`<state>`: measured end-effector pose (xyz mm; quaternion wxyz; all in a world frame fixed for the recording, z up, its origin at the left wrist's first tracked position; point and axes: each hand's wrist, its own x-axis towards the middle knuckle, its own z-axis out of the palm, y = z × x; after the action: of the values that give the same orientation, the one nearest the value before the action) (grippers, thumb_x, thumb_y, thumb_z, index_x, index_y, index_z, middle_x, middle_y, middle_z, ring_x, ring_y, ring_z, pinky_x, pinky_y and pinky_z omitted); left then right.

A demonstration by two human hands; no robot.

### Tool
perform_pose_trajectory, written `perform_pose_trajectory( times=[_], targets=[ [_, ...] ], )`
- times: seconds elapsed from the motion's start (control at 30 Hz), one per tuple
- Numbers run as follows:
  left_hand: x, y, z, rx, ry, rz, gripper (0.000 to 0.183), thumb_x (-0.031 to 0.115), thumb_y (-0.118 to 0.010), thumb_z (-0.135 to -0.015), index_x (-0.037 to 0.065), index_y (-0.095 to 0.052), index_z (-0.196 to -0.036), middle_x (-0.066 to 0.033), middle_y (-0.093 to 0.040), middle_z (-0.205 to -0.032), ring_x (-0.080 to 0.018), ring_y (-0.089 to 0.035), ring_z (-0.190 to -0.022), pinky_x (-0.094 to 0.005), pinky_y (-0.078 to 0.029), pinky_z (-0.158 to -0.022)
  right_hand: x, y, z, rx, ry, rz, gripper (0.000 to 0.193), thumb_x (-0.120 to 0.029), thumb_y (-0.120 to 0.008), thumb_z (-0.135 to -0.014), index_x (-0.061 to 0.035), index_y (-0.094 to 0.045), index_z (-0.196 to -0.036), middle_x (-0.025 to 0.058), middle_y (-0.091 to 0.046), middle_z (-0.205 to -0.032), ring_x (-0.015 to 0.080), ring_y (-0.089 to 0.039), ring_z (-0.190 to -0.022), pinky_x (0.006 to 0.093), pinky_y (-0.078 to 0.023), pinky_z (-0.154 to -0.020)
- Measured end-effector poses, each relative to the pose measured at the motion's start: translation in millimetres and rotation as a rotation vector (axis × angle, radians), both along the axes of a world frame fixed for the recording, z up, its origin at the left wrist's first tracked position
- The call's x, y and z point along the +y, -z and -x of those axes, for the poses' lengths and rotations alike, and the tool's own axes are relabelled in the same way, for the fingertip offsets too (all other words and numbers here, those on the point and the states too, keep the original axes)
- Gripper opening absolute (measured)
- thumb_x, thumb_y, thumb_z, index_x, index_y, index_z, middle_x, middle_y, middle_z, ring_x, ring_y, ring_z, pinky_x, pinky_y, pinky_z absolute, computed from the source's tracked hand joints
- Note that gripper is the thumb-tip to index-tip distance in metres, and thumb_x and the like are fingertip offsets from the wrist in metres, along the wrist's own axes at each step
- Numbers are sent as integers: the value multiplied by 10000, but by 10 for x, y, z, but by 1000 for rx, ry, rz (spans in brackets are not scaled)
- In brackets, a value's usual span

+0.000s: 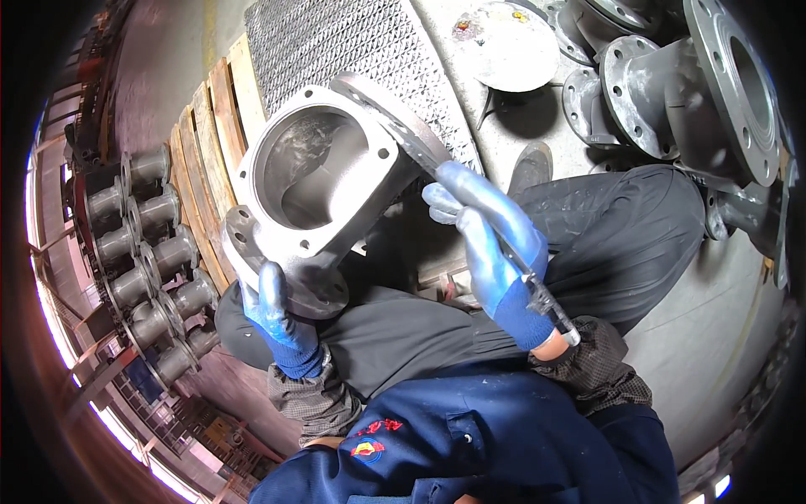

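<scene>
A grey metal valve body (357, 189), with a wide round opening and bolt-holed flanges, is tilted in front of my lap. My left hand (281, 315), in a blue-coated glove, grips its lower left flange, with the fingers partly hidden behind the metal. My right hand (495, 244), gloved the same way, is closed around a slim dark rod-like tool (550, 304) whose pale end sticks out by my wrist. The fingertips of that hand are at the edge of the upper right flange. The tool's working end is hidden by the fingers and flange.
A textured silvery mat (336, 42) lies beyond the valve body, beside a wooden pallet (210, 126). A round stool (505, 46) stands ahead to the right. Large flanged castings (663, 97) crowd the right; several flanged pipe pieces (155, 252) are stacked at left.
</scene>
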<state>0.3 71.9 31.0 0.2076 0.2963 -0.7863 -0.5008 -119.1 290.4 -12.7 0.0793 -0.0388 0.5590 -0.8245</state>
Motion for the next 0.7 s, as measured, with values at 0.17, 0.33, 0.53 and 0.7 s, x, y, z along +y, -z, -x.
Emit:
perform_pose_trajectory(
  times=[0.17, 0.33, 0.53, 0.7],
  targets=[
    [29, -28, 3, -34, -10, 84, 307, 105, -496, -974, 12, -567, -1258, -185, -544, -1240, -277, -553, -1101, -397, -444, -939, 109, 75, 164, 244, -182, -202, 331, 28, -513, -919, 41, -546, -1249, 186, -655, -1125, 267, -666, -1008, 331, -530, -868],
    [28, -25, 16, -4, -3, 12, 338, 61, -497, -962, 49, -546, -1297, -200, -539, -1256, -308, -564, -1090, -414, -456, -934, -27, 176, 107, 27, -105, 99, 351, -71, -438, -1001, 54, -460, -1328, 201, -534, -1319, 296, -591, -1154, 395, -499, -965],
    [30, -30, 1, -18, -1, 44, 339, 59, -488, -965, 42, -533, -1301, -212, -535, -1262, -317, -564, -1096, -423, -458, -932, -60, 74, 80, -86, -39, 51, 356, -93, -392, -1018, 77, -448, -1326, 201, -504, -1347, 305, -584, -1158, 401, -511, -946],
    [4, -10, -30, -22, -40, -29, 315, 98, -483, -977, 11, -543, -1273, -198, -543, -1240, -296, -555, -1097, -414, -443, -935, -47, 33, 16, -154, 7, 75, 334, -34, -393, -1002, 54, -475, -1313, 190, -527, -1326, 281, -592, -1150, 372, -517, -951]
  ],
)
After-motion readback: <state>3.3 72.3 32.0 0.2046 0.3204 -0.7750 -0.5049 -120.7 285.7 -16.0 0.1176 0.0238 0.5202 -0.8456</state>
